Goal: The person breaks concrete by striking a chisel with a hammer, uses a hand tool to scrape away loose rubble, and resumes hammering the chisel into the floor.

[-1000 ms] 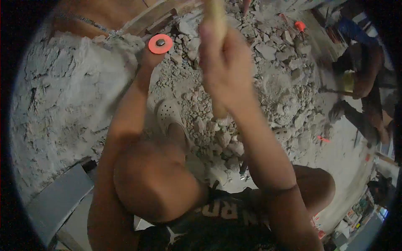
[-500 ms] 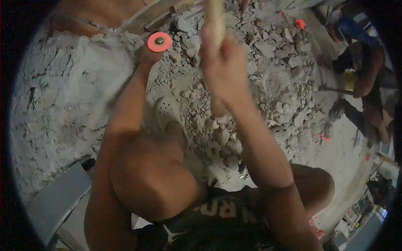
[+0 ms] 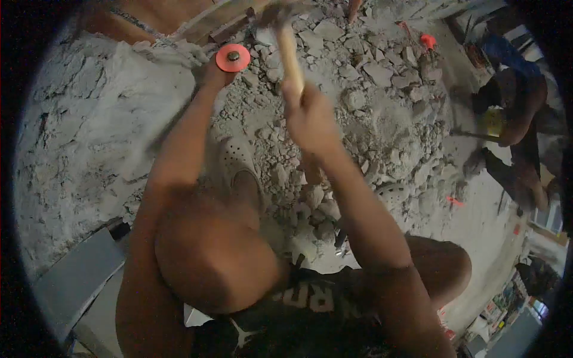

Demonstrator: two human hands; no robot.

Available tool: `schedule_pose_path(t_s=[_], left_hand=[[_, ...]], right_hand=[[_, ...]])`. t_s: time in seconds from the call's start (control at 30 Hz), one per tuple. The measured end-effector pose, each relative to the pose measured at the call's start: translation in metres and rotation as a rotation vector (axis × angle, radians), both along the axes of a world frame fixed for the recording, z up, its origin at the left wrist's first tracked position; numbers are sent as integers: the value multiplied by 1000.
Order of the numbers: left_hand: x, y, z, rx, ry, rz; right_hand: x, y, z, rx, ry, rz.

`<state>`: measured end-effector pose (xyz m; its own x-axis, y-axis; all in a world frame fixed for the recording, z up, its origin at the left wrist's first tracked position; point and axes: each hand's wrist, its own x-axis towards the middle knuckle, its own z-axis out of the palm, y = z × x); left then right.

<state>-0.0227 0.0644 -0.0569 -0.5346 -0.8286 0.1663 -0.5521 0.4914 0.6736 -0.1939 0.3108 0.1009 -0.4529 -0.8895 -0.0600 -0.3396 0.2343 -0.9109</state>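
My right hand (image 3: pixel 311 119) is wrapped round the wooden handle of a hammer (image 3: pixel 289 52), whose dark, blurred head is at the top of the view. To its left, my left hand (image 3: pixel 216 77) is closed round a chisel (image 3: pixel 233 56) with a round orange-red guard; the metal striking end shows in the guard's centre. The guard hides most of my left fingers and the chisel's lower part. The hammer head is up and to the right of the guard, apart from it. Broken rubble (image 3: pixel 376 119) lies beneath both hands.
A rough plaster-like surface (image 3: pixel 77 131) fills the left side. My shoe (image 3: pixel 236 156) stands beside the rubble. At the right another person (image 3: pixel 519 113) works with a tool. A red object (image 3: pixel 427 41) lies at the back right, and grey panels (image 3: pixel 80 280) are at the lower left.
The hammer's head has come into view as its handle tilted left and my right hand moved slightly left and down. My left hand and the guard have shifted only a little.
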Motion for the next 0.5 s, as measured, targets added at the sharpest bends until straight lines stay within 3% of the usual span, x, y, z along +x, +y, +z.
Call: schedule_pose_path(t_s=[0.03,0.07,0.13,0.17,0.2,0.23,0.3,0.33,0.37,0.4,0.43,0.47,0.5], left_hand=[[4,-21,-14,-309,-174,-175],[6,-16,-16,-300,-174,-171],[5,-3,-9,-123,197,-76],[-3,17,27,5,30,21],[0,14,20,9,27,31],[-1,9,13,-28,19,24],[-1,5,8,-70,13,17],[0,5,9,32,40,13],[0,4,11,131,65,5],[-1,1,7,122,63,-6],[-1,-5,-3,-55,84,-35],[-1,-14,-18,-231,108,-60],[7,-31,-48,-170,138,-54]], right_hand=[[-9,-7,27,-123,-48,-13],[-18,-12,56,-244,-96,-24],[-35,-13,124,-398,123,-110],[-33,-20,152,-679,342,-155],[-31,-25,165,-957,558,-202],[-27,-26,156,-952,554,-198],[-18,-30,105,-670,559,-241],[-10,-31,68,-530,560,-263],[16,-28,-5,-683,458,-233],[29,-11,-61,-127,216,58],[31,3,-89,81,100,108],[27,10,-96,117,72,68],[21,21,-102,170,39,41]])
